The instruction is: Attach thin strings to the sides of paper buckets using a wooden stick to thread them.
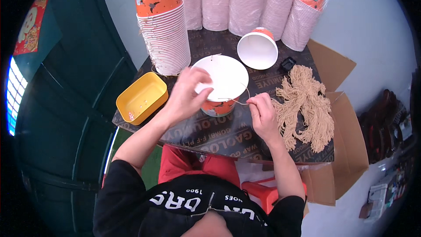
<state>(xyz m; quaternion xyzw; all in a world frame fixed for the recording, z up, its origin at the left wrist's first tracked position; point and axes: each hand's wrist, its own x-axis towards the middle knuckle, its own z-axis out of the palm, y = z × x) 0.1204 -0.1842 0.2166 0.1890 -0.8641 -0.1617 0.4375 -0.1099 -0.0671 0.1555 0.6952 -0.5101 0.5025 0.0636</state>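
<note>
Your left-hand fingers curl over the near rim of the bucket, which stands upright mid-table between your hands (a yellow tray lies off to the left). Your right hand pinches a thin string running from the bucket's side. Just right of it lies a heap of strings on the table.
</note>
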